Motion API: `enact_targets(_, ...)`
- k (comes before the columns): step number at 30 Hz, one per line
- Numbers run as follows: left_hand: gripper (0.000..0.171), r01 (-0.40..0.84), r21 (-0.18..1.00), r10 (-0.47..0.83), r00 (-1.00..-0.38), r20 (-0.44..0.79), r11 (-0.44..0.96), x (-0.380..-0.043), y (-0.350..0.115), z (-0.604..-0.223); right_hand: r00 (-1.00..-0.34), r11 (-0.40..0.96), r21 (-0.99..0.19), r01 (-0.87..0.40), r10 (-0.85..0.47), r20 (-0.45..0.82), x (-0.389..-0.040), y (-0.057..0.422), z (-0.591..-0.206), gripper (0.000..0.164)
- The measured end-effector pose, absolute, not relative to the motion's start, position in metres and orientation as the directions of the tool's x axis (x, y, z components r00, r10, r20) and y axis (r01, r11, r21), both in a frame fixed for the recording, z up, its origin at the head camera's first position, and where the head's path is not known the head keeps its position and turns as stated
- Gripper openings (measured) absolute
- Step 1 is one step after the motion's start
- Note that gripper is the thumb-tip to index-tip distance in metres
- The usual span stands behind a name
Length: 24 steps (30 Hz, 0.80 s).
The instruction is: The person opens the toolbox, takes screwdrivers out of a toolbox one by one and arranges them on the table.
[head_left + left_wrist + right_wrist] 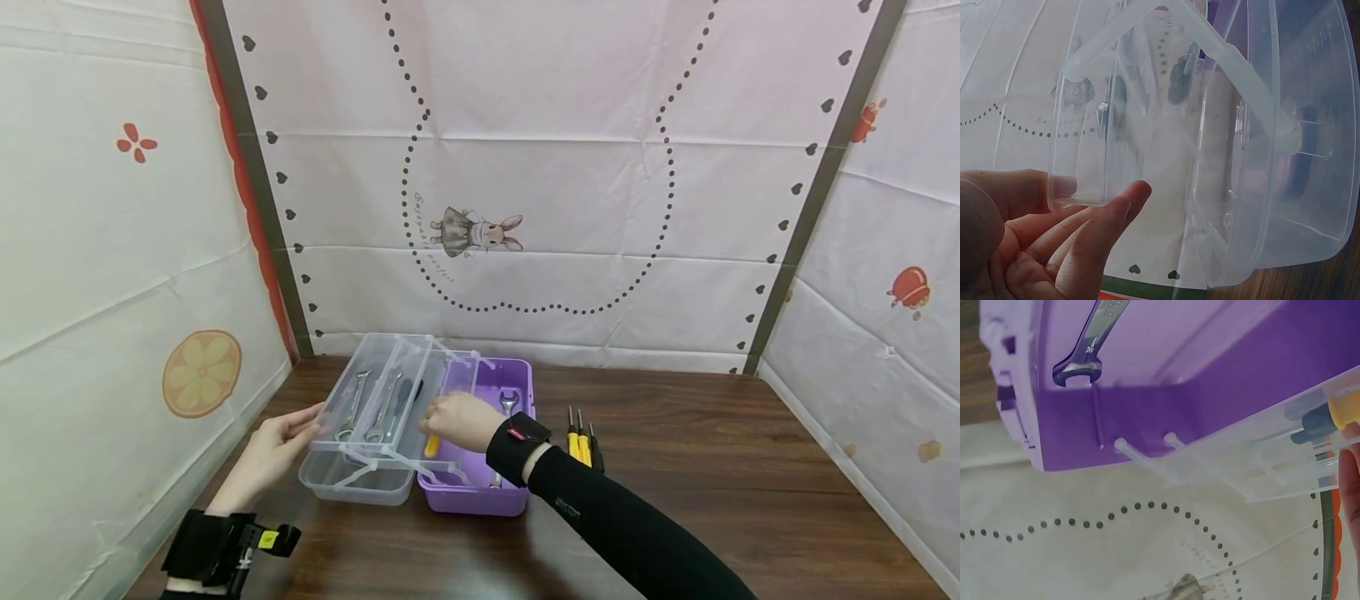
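At the left, my left hand (273, 446) pinches the edge of a clear plastic tray (1079, 194) between thumb and fingers. The tray is raised on white folding arms over a clear lower bin (352, 490) and part of a purple box (476, 500). Two wrenches (352, 407) lie in the tray's compartments. My right hand (459, 421) is over the tray's right side and grips a screwdriver with a yellow handle (432, 446); its dark collar shows through the clear plastic in the right wrist view. Another wrench (1082, 365) lies inside the purple box.
Several screwdrivers (579, 440) with yellow and black handles lie on the wooden table (675, 500) right of the purple box. Printed cloth (540, 192) hangs behind the table and on both sides. The right forearm crosses above the table's front right part.
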<state>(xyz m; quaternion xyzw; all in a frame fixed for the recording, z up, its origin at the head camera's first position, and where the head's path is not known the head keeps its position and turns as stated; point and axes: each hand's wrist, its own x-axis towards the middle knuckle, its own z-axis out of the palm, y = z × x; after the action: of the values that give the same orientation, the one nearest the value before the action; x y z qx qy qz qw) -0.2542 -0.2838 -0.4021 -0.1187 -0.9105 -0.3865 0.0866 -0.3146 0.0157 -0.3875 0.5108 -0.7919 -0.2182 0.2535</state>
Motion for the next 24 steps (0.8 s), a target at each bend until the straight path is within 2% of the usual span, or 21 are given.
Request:
enact_targets(15,0.043,0.276,0.676,0.139,-0.958,0.251,0.683,-0.253,-0.284,-0.403,-0.222,0.288,0.637,-0.715,-0.958,0.183,-0.314,0.034,-0.378,0.013)
enact_targets(20,0.043,0.277,0.665,0.139,-0.957,0.254,0.693,-0.254,-0.284,-0.404,-0.206,0.281,0.658,-0.699,-0.960,0.191,-0.310,0.046,-0.370,0.015)
enact_targets(24,0.043,0.285,0.660,0.139,-0.954,0.266,0.695,-0.255,-0.284,-0.406,-0.177,0.274,0.676,-0.684,-0.961,0.211,-0.308,0.056,-0.366,0.007)
